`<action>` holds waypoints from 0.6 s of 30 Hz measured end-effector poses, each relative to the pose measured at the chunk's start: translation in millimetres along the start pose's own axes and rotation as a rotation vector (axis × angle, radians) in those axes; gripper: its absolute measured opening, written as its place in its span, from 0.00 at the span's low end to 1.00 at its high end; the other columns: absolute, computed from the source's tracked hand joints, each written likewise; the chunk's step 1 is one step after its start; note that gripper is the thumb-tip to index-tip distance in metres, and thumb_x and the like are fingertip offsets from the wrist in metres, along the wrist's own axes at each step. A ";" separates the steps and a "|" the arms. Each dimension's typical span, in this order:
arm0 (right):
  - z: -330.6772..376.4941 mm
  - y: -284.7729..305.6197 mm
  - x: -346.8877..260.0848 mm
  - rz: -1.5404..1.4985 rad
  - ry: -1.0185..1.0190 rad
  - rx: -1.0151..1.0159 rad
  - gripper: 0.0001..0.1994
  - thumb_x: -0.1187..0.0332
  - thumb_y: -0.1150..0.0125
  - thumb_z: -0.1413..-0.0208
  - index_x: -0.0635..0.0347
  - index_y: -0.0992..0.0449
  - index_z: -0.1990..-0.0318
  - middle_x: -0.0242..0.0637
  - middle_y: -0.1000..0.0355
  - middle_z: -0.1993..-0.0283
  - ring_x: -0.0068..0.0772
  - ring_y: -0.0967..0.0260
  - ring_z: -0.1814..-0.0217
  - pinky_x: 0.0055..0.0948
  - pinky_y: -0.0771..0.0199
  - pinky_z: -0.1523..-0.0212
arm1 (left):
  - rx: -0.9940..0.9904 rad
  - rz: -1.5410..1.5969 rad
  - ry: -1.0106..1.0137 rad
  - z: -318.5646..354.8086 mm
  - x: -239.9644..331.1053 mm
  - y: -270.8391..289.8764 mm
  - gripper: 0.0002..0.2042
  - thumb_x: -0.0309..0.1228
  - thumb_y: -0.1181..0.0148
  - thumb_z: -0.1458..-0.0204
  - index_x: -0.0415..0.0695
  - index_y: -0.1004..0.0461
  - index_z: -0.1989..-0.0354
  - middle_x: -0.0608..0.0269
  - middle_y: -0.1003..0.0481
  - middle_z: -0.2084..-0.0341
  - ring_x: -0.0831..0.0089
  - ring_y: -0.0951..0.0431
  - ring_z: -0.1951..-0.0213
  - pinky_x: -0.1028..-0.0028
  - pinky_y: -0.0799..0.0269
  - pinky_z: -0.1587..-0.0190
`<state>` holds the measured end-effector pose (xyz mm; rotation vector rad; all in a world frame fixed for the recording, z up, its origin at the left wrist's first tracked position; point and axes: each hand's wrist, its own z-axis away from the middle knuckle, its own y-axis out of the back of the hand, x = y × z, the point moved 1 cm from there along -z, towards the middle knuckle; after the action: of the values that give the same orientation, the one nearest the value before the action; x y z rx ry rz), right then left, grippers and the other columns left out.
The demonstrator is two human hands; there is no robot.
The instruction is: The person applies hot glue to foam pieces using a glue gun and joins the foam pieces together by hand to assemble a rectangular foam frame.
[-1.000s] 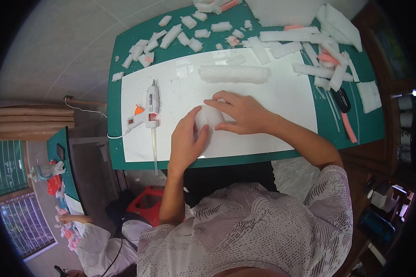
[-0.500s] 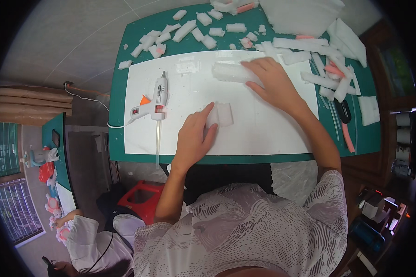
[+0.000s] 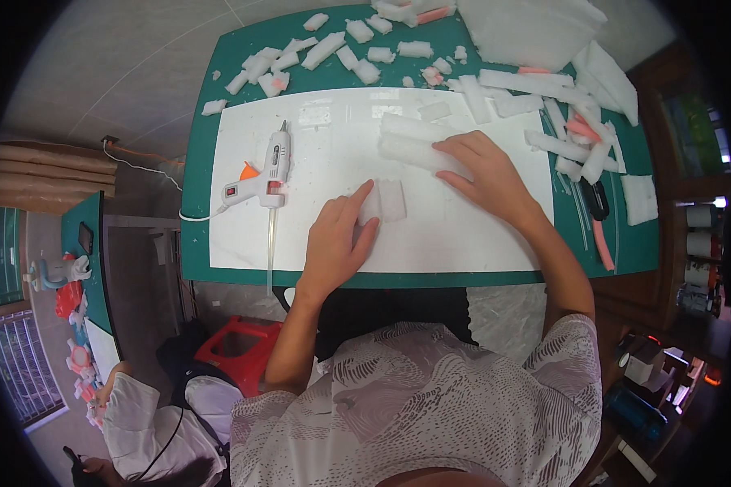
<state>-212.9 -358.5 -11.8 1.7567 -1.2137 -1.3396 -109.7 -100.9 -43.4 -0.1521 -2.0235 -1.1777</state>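
The small foam piece lay flat on the white board, near the middle of the desk, directly before the person. The left hand rested at its left part with fingers spread, index and thumb apart and not closed round it, apparently to keep the light piece from sliding on the smooth surface. The right hand held the right end of the foam strip between thumb and fingers; how firmly could not be told. The strip lay aslant beyond the piece, within easy reach. At left, the glue gun lay on its side, nozzle facing away from the person, a placement judged to keep the tip clear of both hands; its glue stick extended past the board's near edge. Foam scraps were scattered along the far side, and the black-handled tool lay at right, seemingly leaving the board free for handling.
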 end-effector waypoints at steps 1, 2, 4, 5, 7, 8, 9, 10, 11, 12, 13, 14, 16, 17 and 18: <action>0.5 -3.3 0.6 -0.001 0.000 0.000 0.19 0.66 0.30 0.47 0.60 0.22 0.48 0.40 0.25 0.49 0.42 0.30 0.46 0.35 0.27 0.44 | -0.003 0.004 0.007 0.4 -0.2 -0.2 0.27 0.26 0.37 0.46 0.41 0.32 0.36 0.57 0.31 0.71 0.62 0.30 0.68 0.66 0.32 0.62; 0.8 -5.9 1.1 -0.008 0.000 0.006 0.19 0.67 0.29 0.48 0.60 0.22 0.48 0.41 0.25 0.50 0.43 0.30 0.46 0.36 0.28 0.44 | -0.007 0.008 0.015 0.5 -0.4 -0.5 0.27 0.27 0.37 0.45 0.41 0.32 0.36 0.58 0.31 0.71 0.64 0.30 0.68 0.68 0.32 0.61; 1.0 -10.7 3.5 -0.018 0.002 0.015 0.19 0.69 0.29 0.50 0.59 0.22 0.49 0.42 0.26 0.50 0.44 0.30 0.46 0.38 0.29 0.44 | -0.003 0.012 0.015 0.3 -0.9 -1.7 0.27 0.26 0.37 0.45 0.41 0.32 0.36 0.58 0.31 0.72 0.64 0.30 0.68 0.68 0.32 0.61; 0.3 -12.7 6.2 0.023 0.020 0.027 0.19 0.68 0.29 0.49 0.59 0.22 0.49 0.41 0.26 0.49 0.42 0.31 0.45 0.36 0.29 0.44 | 0.001 0.017 0.015 0.4 -1.4 -1.6 0.27 0.26 0.37 0.46 0.41 0.32 0.36 0.58 0.31 0.72 0.64 0.30 0.68 0.68 0.32 0.61; -0.6 -14.5 7.1 0.063 0.040 0.040 0.19 0.67 0.29 0.49 0.59 0.22 0.48 0.39 0.26 0.48 0.40 0.32 0.44 0.34 0.29 0.44 | 0.004 0.016 0.015 1.5 -2.0 -1.6 0.27 0.27 0.37 0.46 0.41 0.32 0.35 0.58 0.31 0.72 0.64 0.30 0.68 0.68 0.32 0.61; -0.7 -15.1 5.9 0.095 0.057 0.071 0.19 0.67 0.29 0.49 0.59 0.22 0.49 0.39 0.26 0.48 0.41 0.32 0.44 0.34 0.29 0.44 | 0.008 0.019 0.015 1.8 -2.2 -1.8 0.27 0.27 0.37 0.46 0.41 0.33 0.35 0.58 0.31 0.72 0.64 0.30 0.68 0.68 0.32 0.62; -0.9 -15.8 3.9 0.127 0.074 0.103 0.19 0.67 0.29 0.49 0.59 0.22 0.49 0.39 0.27 0.47 0.42 0.32 0.44 0.34 0.29 0.44 | 0.009 0.016 0.017 1.0 -2.2 -1.1 0.27 0.27 0.37 0.46 0.41 0.33 0.35 0.58 0.31 0.72 0.64 0.30 0.68 0.68 0.32 0.62; -0.9 -13.3 -1.4 0.122 0.078 0.099 0.19 0.67 0.29 0.49 0.59 0.22 0.49 0.39 0.27 0.47 0.42 0.32 0.44 0.34 0.29 0.44 | 0.001 0.013 0.024 1.0 -1.5 -0.5 0.28 0.27 0.37 0.46 0.41 0.33 0.34 0.58 0.31 0.72 0.64 0.30 0.68 0.68 0.32 0.62; -1.0 -7.9 -9.2 0.065 0.076 0.110 0.19 0.67 0.29 0.49 0.59 0.22 0.49 0.39 0.27 0.47 0.43 0.32 0.44 0.35 0.29 0.44 | -0.006 0.010 0.031 0.8 -0.9 0.3 0.29 0.27 0.37 0.46 0.41 0.34 0.34 0.58 0.31 0.72 0.64 0.30 0.68 0.68 0.32 0.62; -0.7 -6.0 -16.3 0.007 0.075 0.122 0.19 0.67 0.29 0.49 0.59 0.22 0.49 0.40 0.27 0.47 0.43 0.32 0.44 0.36 0.29 0.43 | -0.003 0.007 0.039 -0.3 -0.3 1.1 0.29 0.27 0.37 0.46 0.41 0.34 0.34 0.58 0.31 0.72 0.64 0.30 0.68 0.68 0.32 0.62; 1.1 -8.9 -22.3 0.002 0.077 0.119 0.19 0.67 0.29 0.49 0.59 0.22 0.49 0.40 0.27 0.47 0.43 0.32 0.44 0.36 0.29 0.43 | 0.002 0.019 0.046 -1.8 0.5 1.1 0.29 0.26 0.37 0.46 0.41 0.34 0.33 0.58 0.31 0.72 0.65 0.30 0.68 0.68 0.32 0.62; 2.3 -13.0 -28.8 -0.108 0.088 0.042 0.20 0.67 0.29 0.49 0.59 0.23 0.48 0.40 0.28 0.45 0.44 0.33 0.43 0.37 0.29 0.43 | 0.008 0.030 0.052 -1.7 1.3 0.8 0.30 0.26 0.37 0.46 0.41 0.34 0.33 0.58 0.31 0.72 0.65 0.30 0.69 0.68 0.32 0.62; 1.5 -22.2 -41.3 -0.221 0.107 -0.031 0.21 0.68 0.29 0.49 0.59 0.25 0.47 0.41 0.29 0.43 0.45 0.33 0.43 0.39 0.29 0.43 | 0.027 0.045 0.066 1.4 0.7 0.4 0.29 0.26 0.37 0.46 0.41 0.35 0.33 0.58 0.30 0.72 0.65 0.30 0.69 0.69 0.32 0.62; -0.2 -28.7 -47.6 -0.240 0.162 -0.065 0.23 0.68 0.30 0.49 0.59 0.26 0.45 0.42 0.31 0.41 0.45 0.33 0.42 0.39 0.29 0.43 | 0.045 0.063 0.075 2.3 -0.3 0.6 0.29 0.26 0.38 0.45 0.41 0.35 0.33 0.58 0.30 0.72 0.65 0.30 0.69 0.69 0.32 0.63; -1.2 -35.4 -50.6 -0.258 0.218 -0.097 0.25 0.68 0.30 0.50 0.58 0.28 0.43 0.42 0.32 0.39 0.46 0.33 0.42 0.40 0.28 0.44 | 0.051 0.052 0.076 3.1 -1.3 0.2 0.29 0.26 0.38 0.45 0.41 0.35 0.33 0.58 0.30 0.72 0.65 0.30 0.69 0.69 0.32 0.63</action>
<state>-204.6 -298.3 -22.4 1.9794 -0.8121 -1.2836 -110.5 -98.0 -44.9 -0.1324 -1.9694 -1.0827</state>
